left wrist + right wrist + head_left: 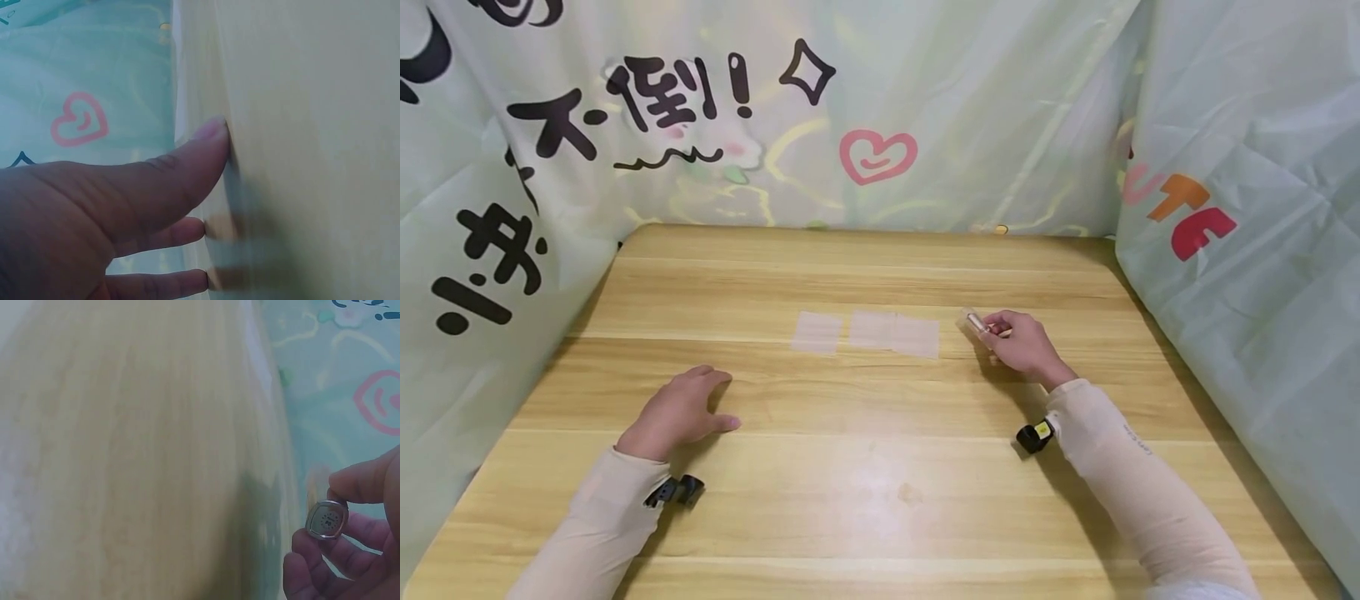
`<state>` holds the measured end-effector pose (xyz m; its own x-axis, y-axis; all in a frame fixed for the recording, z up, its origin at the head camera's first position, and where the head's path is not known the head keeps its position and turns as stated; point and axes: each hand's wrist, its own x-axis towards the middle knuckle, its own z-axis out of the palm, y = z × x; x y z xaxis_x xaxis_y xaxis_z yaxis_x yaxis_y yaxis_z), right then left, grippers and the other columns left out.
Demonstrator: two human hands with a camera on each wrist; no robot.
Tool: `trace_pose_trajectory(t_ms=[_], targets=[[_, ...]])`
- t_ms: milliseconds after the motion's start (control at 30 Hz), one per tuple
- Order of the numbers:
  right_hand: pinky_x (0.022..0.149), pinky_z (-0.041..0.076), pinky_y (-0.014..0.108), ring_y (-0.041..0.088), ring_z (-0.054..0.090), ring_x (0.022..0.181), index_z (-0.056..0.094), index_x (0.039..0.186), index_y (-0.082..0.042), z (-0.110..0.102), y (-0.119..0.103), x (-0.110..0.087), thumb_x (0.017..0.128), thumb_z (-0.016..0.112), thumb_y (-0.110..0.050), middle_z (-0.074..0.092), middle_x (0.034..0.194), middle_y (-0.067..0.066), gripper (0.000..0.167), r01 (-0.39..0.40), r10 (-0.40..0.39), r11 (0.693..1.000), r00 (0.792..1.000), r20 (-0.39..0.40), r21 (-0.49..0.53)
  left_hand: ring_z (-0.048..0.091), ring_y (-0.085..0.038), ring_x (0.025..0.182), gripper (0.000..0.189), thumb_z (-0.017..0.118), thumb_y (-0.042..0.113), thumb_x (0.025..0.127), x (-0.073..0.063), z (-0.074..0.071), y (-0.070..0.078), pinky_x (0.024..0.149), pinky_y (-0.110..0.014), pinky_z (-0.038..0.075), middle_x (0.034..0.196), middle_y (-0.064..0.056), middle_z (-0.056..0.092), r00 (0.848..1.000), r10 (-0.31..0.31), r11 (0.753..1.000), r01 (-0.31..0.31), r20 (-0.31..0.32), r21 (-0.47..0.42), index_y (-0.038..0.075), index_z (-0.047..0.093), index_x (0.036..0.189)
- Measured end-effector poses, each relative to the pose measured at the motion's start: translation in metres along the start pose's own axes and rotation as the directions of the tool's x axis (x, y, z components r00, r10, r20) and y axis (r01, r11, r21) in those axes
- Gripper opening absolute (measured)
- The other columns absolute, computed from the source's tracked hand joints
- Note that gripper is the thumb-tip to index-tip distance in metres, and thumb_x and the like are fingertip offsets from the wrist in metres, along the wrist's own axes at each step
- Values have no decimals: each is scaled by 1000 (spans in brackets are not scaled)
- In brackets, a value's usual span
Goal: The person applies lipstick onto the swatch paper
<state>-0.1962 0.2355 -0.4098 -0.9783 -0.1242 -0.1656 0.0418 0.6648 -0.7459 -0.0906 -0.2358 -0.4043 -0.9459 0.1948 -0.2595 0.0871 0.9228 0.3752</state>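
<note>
We saw our right hand [1026, 343] pinching a small tube [975, 322] near the wooden table's [880, 500] right edge, our left hand [677, 412] spread flat, and pale green sheets [1247, 167] hanging all around.

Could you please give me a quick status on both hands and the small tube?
Left hand flat on table, holding nothing. Right hand pinching small tube. Three translucent squares between the hands, untouched.
</note>
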Motion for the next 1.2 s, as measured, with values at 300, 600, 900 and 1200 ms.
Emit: trace_pose_trajectory(t_ms=[300, 600, 900, 1200], targets=[[67, 58, 30, 32, 60, 98, 58, 120, 7, 1, 1, -1, 95, 62, -12, 56, 107, 18, 31, 52, -51, 997, 999, -17, 57, 41, -55, 122, 74, 82, 35, 78, 0, -1, 2, 92, -65, 41, 138, -35, 41, 1000, -14, 999, 14, -3, 33, -5, 52, 133], [71, 58, 34, 30, 61, 97, 58, 119, 7, 0, -4, -5, 95, 62, -13, 57, 109, 19, 31, 70, -69, 995, 997, -23, 73, 43, -54, 122, 74, 82, 36, 77, 0, -1, 3, 92, -65, 42, 137, -35, 43, 1000, -13, 999, 13, -2, 47, -4, 53, 132], [74, 58, 36, 32, 61, 96, 58, 120, 7, -1, -6, -7, 95, 61, -10, 58, 111, 21, 30, 80, -79, 992, 997, -16, 94, 43, -52, 122, 74, 82, 36, 77, 2, -2, 4, 93, -64, 41, 136, -33, 45, 1000, -14, 998, 13, 21, 57, -4, 53, 132], [75, 57, 38, 32, 62, 94, 59, 120, 6, 0, -10, -7, 95, 61, -9, 59, 112, 21, 29, 95, -95, 989, 995, -7, 110, 44, -48, 124, 67, 74, 39, 86, 6, -5, 9, 97, -61, 40, 137, -30, 48, 1000, 18, 999, -18, -10, 31, -3, 52, 133]])
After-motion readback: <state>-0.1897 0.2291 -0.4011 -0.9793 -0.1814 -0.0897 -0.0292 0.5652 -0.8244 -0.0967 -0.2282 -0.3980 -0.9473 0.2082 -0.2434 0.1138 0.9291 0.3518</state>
